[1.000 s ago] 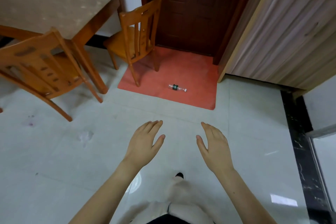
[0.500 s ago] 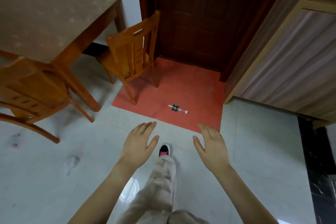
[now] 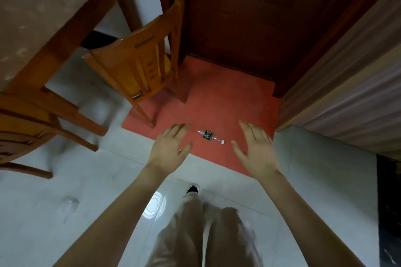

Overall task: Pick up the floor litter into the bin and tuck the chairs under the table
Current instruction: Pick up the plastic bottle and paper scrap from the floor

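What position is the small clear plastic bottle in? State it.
Tipped: the small clear plastic bottle lies on its side on the red mat.

A small clear plastic bottle [image 3: 210, 136] with a dark green label lay on its side on the red mat [image 3: 227, 102], near the mat's front edge, its white cap pointing right; the left hand [image 3: 170, 147] and the right hand [image 3: 255, 147] were held out palm-down on either side of it, fingers spread, neither touching it; a wooden chair [image 3: 138, 65] stood with its back legs on the mat's left edge, pulled out from the table [image 3: 43, 6]; a second chair [image 3: 28, 123] stood at the table's near corner, on the white tiled floor [image 3: 65, 223]; a dark wooden door [image 3: 249, 11] rose behind the mat's far edge; a shoe [image 3: 192, 189] and beige trouser legs showed below, blurred.
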Action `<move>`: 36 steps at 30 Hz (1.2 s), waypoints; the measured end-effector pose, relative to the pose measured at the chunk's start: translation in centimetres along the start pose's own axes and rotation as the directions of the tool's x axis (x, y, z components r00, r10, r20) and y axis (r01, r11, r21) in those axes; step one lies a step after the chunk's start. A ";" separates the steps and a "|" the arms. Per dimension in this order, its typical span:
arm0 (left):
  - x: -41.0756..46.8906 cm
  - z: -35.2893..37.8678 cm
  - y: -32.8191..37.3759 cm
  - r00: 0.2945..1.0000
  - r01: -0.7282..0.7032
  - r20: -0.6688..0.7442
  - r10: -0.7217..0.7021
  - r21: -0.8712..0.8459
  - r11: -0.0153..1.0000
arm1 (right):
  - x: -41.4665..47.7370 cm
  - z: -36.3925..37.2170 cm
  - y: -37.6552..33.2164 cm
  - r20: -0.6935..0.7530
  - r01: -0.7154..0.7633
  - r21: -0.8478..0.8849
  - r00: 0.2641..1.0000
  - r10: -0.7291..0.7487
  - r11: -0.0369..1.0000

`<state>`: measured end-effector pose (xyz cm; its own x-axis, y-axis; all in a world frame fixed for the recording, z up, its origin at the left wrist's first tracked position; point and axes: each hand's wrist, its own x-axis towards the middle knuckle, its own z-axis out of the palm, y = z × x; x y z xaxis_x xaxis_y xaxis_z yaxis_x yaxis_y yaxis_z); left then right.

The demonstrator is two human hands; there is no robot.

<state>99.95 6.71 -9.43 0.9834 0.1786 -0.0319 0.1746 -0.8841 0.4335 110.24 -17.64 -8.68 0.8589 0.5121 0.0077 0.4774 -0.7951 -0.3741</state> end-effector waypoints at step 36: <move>17.3 56.8 -35.1 0.997 0.078 0.004 -0.078 0.008 0.997 | 23.1 69.6 28.8 0.307 0.014 -0.062 0.952 0.006 0.998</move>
<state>113.64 16.30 -76.35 0.9669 0.2455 -0.0690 0.2513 -0.8708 0.4226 130.93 -6.14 -83.82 0.7633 0.5824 -0.2797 0.4997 -0.8066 -0.3157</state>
